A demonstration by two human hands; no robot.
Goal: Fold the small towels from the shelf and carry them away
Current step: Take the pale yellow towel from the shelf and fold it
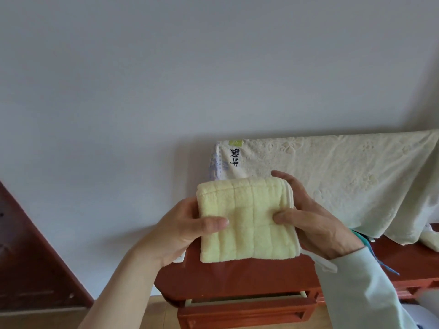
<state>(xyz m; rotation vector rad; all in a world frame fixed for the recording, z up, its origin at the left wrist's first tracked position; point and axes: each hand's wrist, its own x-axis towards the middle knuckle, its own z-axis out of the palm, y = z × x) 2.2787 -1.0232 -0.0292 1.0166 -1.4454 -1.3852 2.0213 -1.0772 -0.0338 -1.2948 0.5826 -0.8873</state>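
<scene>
**Head view: pale yellow folded terry towel point(247, 217) pinched flat between both hands**

The left hand point(180, 231) grips the towel's left edge, thumb pressed on the front face and fingers hidden behind. The right hand point(316, 217) grips the opposite edge the same way, its thumb on the front and its fingers wrapped round the back, one tip showing above the top corner. Holding both sides at once most likely keeps the layers stacked and square, so the fold does not spring open.

The towel is a compact, thick rectangle. Its pile is soft and fluffy, crossed by shallow stitched grooves that form a grid. Stacked hems show at the upper right corner. It is held up in front of the red-brown lacquered wooden shelf point(249, 279); whether its lower edge touches the wood cannot be told.

Behind it, a large cream towel with an embossed floral pattern point(344, 181) hangs draped over the shelf's upper part, limp and wrinkled, with a printed label near its left end. A pale green fabric sleeve point(356, 288) covers the right forearm. The folding looks finished, and carrying comes next.
</scene>
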